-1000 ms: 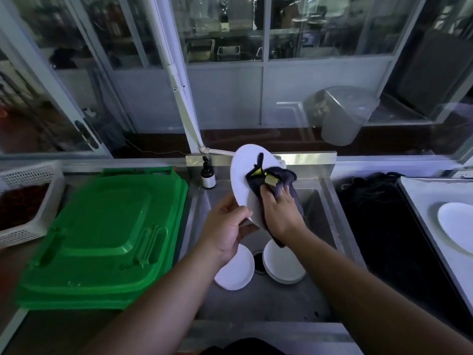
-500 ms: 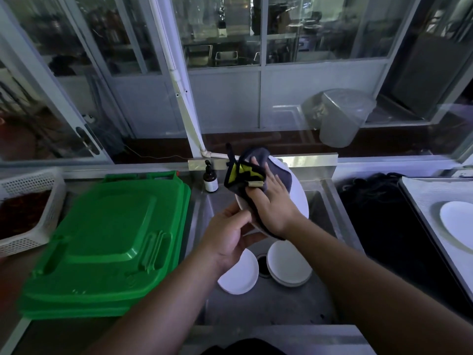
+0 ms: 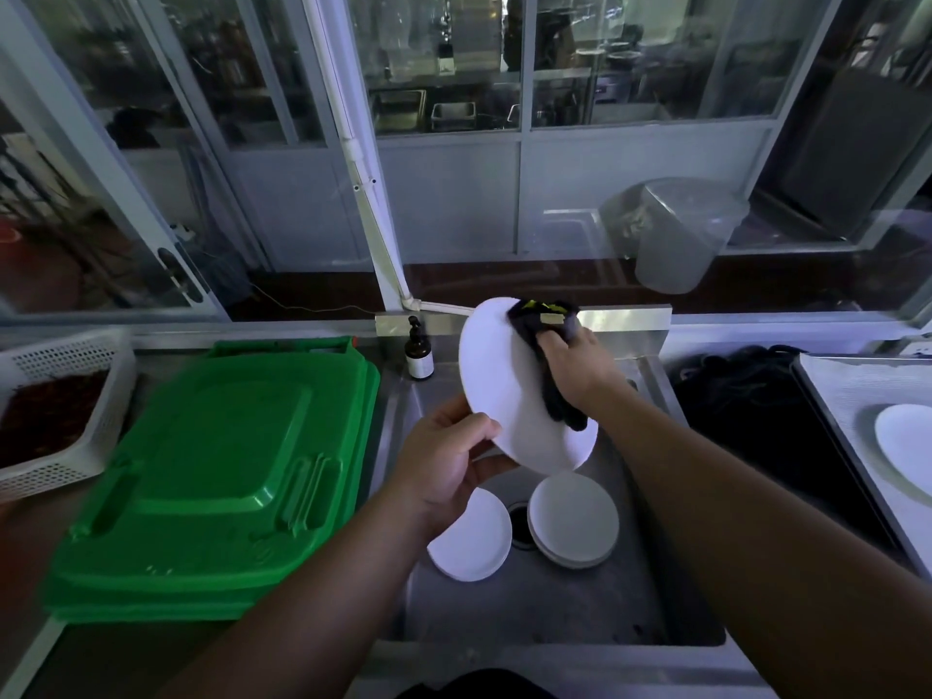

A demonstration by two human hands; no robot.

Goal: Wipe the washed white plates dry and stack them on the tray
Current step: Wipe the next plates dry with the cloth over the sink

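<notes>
Plate (image 3: pixel 509 391) held tilted above the sink (image 3: pixel 630 597), lower edge pinched by the left hand (image 3: pixel 444 461), thumb curled over the near face, fingers behind. Dark cloth (image 3: pixel 547 355) pressed against the upper right part of that face, bunched in the curled fingers of the right hand (image 3: pixel 570 358). Long axis of the tilted plate seen running from upper left, toward the brown bottle (image 3: pixel 418 353), down to lower right. Right hand placed at the far, upper end of that axis; left hand at the near, lower end.

Two further white plates (image 3: pixel 572 527) left lying flat in the sink, directly below the held plate, either side of the drain. Tray (image 3: pixel 837 391) located right of the sink, well apart, carrying one dried plate (image 3: pixel 908 446). Right hand judged nearer the tray. Wiping step judged unfinished; transfer rightward, across the dark gap beside the sink, expected once the face was dry. Green lid (image 3: pixel 212 476) lying left of the sink.
</notes>
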